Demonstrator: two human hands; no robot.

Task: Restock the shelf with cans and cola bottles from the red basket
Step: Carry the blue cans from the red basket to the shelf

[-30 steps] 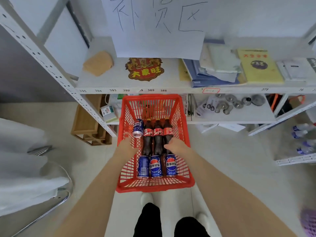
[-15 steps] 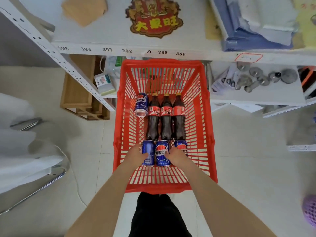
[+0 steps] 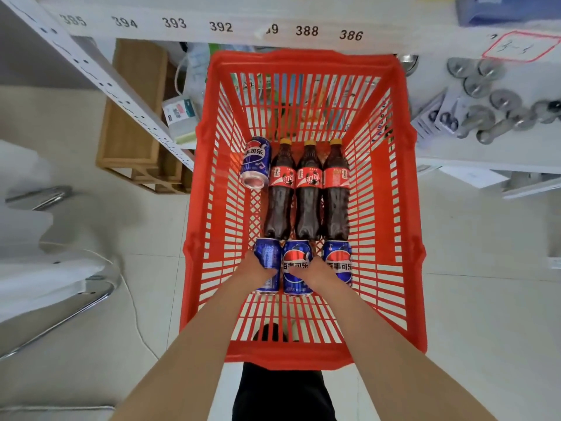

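the red basket (image 3: 403, 208) sits on the floor against the shelf (image 3: 182, 24). three cola bottles (image 3: 309, 189) lie side by side in it, caps toward the shelf, with a loose pepsi can (image 3: 256, 162) lying at their left. three more cans lie in a row at the bottle bases. the left hand (image 3: 256, 270) grips the left pepsi can (image 3: 267, 256), and the right hand (image 3: 317, 271) curls round the middle pepsi can (image 3: 297, 255), just beside the right pepsi can (image 3: 340, 259).

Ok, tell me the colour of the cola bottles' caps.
Yellow caps, clearest in the head view.
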